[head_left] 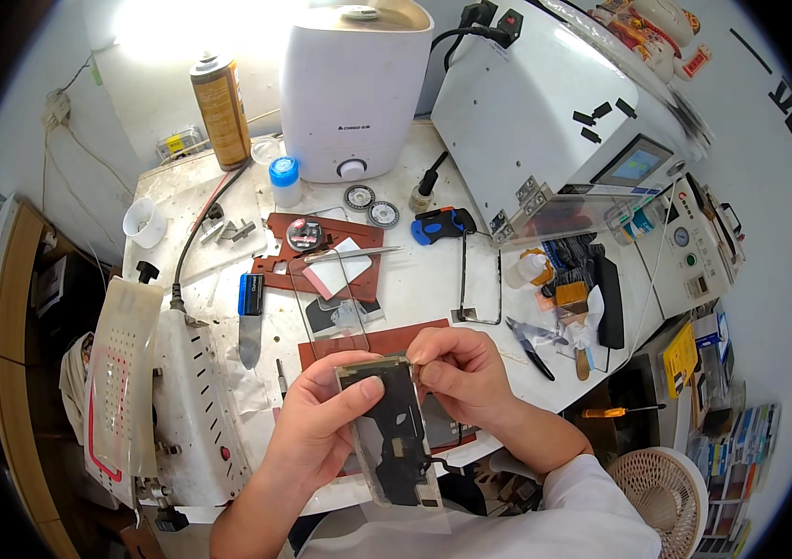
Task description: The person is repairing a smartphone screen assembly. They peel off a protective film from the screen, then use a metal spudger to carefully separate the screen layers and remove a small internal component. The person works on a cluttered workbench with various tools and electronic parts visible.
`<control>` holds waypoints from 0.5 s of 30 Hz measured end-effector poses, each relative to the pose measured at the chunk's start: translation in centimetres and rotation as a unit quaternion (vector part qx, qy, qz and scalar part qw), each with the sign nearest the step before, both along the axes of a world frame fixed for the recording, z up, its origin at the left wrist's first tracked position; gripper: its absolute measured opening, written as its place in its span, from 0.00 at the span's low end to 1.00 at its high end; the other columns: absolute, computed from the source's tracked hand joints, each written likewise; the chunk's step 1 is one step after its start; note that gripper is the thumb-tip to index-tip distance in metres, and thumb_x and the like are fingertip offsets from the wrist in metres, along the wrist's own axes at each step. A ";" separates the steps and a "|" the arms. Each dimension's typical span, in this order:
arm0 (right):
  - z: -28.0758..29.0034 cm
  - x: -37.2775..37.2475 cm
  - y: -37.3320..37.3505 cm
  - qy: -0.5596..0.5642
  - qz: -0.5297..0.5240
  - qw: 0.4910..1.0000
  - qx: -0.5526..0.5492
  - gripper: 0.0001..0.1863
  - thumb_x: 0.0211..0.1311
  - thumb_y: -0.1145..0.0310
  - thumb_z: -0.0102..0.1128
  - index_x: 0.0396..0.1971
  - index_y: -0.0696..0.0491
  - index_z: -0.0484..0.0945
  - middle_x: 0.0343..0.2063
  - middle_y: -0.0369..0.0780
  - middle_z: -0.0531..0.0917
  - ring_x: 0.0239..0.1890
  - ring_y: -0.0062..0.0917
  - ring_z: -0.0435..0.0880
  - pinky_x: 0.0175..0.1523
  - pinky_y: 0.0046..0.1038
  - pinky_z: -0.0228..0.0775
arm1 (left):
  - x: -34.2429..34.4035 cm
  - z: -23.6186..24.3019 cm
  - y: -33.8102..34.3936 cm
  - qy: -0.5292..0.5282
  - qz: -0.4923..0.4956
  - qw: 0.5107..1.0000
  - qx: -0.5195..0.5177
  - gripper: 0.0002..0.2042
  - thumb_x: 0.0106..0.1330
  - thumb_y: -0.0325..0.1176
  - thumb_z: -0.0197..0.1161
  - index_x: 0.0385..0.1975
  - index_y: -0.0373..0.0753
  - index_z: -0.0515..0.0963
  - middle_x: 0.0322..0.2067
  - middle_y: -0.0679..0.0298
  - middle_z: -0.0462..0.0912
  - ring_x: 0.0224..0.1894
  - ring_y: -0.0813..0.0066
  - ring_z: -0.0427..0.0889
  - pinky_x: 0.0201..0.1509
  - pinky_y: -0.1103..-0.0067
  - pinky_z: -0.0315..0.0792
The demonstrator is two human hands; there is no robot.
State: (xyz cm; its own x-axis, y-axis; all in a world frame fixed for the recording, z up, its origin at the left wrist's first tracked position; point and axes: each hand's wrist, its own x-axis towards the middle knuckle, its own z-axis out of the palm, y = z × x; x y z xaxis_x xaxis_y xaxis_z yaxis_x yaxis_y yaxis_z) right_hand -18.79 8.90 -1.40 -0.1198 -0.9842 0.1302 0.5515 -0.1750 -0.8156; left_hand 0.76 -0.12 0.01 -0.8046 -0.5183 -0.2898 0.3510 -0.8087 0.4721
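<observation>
A phone screen (396, 424), its dark back with pale edges toward me, is tilted over the front edge of the workbench. My left hand (317, 419) grips it along the left side, thumb pressed on the upper back. At its top right corner the thumb and fingers of my right hand (463, 373) are pinched together. What sits between those fingertips is too small to make out. Beneath my hands lies a reddish-brown mat (321, 352). A thin clear-edged frame (307, 312) and a black phone frame (464, 270) rest beyond it.
On the left stands a perforated metal machine (186, 401). A white humidifier (349, 102), a brown spray can (221, 116) and a large white machine (535, 112) line the back. Tweezers (368, 252), a blue-handled scraper (250, 321) and a black-handled tool (531, 349) lie about.
</observation>
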 end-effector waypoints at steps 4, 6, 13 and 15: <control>0.0 0.0 0.0 -0.002 0.006 1.000 0.002 0.06 0.72 0.75 0.66 0.45 0.57 0.83 0.42 0.42 0.82 0.41 0.24 0.86 0.41 0.25 0.84 | 0.0 0.0 0.0 -0.001 0.001 1.000 -0.002 0.15 0.71 0.23 0.69 0.55 0.35 0.79 0.48 0.56 0.88 0.47 0.71 0.89 0.50 0.72 0.87; 0.1 0.0 0.0 -0.002 0.004 1.000 0.004 0.06 0.72 0.75 0.67 0.44 0.57 0.83 0.42 0.42 0.82 0.40 0.24 0.86 0.41 0.25 0.84 | 0.0 0.0 0.0 0.001 0.000 1.000 -0.002 0.15 0.71 0.23 0.69 0.55 0.35 0.79 0.48 0.56 0.88 0.47 0.71 0.89 0.50 0.72 0.87; 0.1 0.1 -0.1 0.000 0.003 1.000 0.002 0.06 0.72 0.75 0.67 0.44 0.57 0.83 0.41 0.42 0.82 0.40 0.23 0.85 0.41 0.25 0.83 | 0.0 0.1 0.0 0.000 0.003 1.000 -0.002 0.15 0.71 0.24 0.69 0.56 0.35 0.79 0.48 0.56 0.88 0.47 0.71 0.89 0.51 0.72 0.86; 0.1 0.1 -0.1 0.000 0.003 1.000 0.000 0.06 0.71 0.75 0.67 0.44 0.57 0.83 0.41 0.42 0.82 0.40 0.23 0.85 0.40 0.25 0.83 | 0.0 0.1 0.0 0.000 0.004 1.000 -0.002 0.15 0.71 0.24 0.69 0.56 0.35 0.79 0.48 0.56 0.88 0.47 0.71 0.89 0.51 0.72 0.86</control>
